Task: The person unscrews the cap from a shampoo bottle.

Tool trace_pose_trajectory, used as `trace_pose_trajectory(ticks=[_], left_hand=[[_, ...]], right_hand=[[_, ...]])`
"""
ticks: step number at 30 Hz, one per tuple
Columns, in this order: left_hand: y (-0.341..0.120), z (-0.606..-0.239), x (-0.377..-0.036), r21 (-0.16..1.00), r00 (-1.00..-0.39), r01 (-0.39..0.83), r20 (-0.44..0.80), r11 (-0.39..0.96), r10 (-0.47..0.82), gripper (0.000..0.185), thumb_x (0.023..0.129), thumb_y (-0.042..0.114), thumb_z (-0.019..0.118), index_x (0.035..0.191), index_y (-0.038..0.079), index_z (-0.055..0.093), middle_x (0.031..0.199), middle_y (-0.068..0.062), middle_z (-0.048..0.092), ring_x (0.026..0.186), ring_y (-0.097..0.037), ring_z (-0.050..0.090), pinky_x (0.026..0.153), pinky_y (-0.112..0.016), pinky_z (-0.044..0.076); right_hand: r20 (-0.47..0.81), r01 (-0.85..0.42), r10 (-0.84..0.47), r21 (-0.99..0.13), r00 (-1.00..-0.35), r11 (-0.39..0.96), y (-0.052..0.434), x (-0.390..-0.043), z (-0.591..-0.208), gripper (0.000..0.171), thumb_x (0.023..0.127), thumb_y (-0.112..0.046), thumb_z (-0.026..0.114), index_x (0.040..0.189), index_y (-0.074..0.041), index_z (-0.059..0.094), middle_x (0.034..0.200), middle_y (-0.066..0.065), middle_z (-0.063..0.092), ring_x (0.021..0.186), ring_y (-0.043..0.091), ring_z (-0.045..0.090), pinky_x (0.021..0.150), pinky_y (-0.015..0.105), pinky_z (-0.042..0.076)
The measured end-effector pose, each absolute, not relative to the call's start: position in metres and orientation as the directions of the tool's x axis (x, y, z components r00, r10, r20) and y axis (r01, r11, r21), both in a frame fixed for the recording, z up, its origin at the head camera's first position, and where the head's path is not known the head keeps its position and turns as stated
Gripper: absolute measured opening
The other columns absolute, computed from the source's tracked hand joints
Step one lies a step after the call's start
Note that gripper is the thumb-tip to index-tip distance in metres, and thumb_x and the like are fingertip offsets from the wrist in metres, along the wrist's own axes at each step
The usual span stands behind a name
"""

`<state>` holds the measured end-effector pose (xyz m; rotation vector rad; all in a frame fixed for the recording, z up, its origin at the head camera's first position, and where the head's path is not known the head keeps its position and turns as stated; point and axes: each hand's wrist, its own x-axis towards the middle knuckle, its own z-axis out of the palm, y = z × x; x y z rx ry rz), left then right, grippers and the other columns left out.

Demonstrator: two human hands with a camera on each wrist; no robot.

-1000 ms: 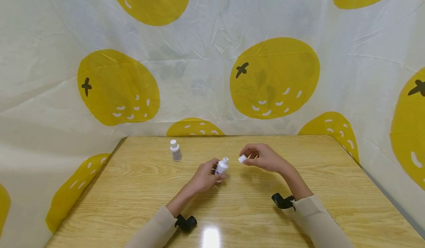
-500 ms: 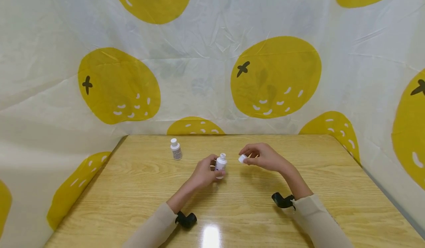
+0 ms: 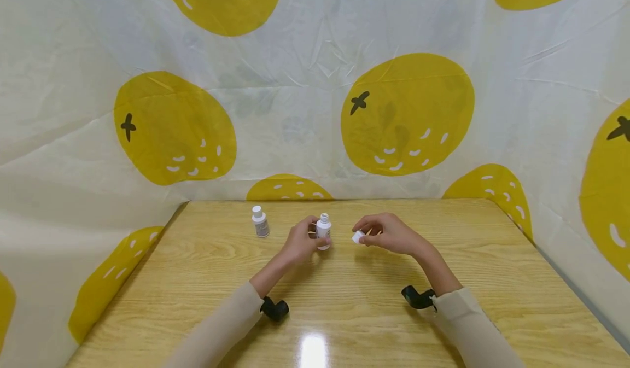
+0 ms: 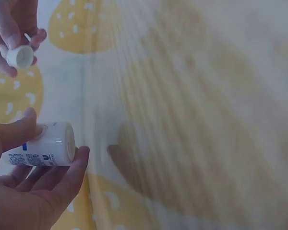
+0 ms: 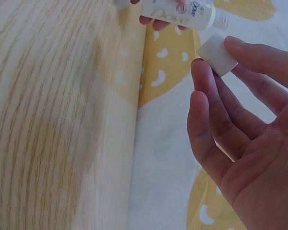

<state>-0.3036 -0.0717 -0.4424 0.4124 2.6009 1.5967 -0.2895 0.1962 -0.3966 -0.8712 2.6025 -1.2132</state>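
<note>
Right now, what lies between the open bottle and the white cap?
Only bare tabletop shows between the open bottle, in the left hand, and the white cap, in the right hand; the head view shows this gap.

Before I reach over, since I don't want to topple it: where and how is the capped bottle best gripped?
I'd probably grip the capped bottle round its body, from its left. It stands upright on the table, the body looks straight-sided and wider than the cap, and the left hand, holding the open bottle, is on its right.
</note>
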Motion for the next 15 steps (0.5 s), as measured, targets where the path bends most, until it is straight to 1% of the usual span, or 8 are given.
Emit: trace_pose_trajectory(ticks=[7,13,15], left_hand=[[-0.07,-0.44,-0.322,0.859,-0.963,0.21,0.1,0.466,0.249,0.047,0.092,0.014,0.08,0.132,0.001,0.059,0.125,-0.019,0.069,0.116,-0.034,0.069,0.095,-0.043,0.06],[-0.066,-0.439,-0.338,0.86,-0.968,0.207,0.11,0.466,0.227,0.051,0.091,0.014,0.08,0.136,0.002,0.059,0.125,-0.019,0.069,0.116,-0.033,0.068,0.092,-0.042,0.06],[-0.065,-0.438,-0.343,0.865,-0.968,0.206,0.112,0.458,0.224,0.052,0.092,0.013,0.08,0.137,0.002,0.058,0.126,-0.019,0.069,0.116,-0.033,0.068,0.092,-0.043,0.06]], right_hand=[[0.105,-0.44,-0.56,-0.741,-0.822,0.507,0.196,-0.291,-0.399,0.024,0.096,-0.016,0.073,0.12,-0.011,0.074,0.106,0.011,0.076,0.088,0.032,0.073,0.07,0.029,0.058],[0.108,-0.449,-0.566,-0.734,-0.817,0.509,0.196,-0.292,-0.4,0.025,0.096,-0.016,0.073,0.12,-0.008,0.074,0.105,0.012,0.077,0.083,0.02,0.072,0.07,0.028,0.058],[0.107,-0.452,-0.572,-0.734,-0.814,0.507,0.195,-0.293,-0.4,0.026,0.096,-0.015,0.073,0.12,-0.006,0.073,0.106,0.013,0.077,0.083,0.017,0.072,0.07,0.029,0.058]])
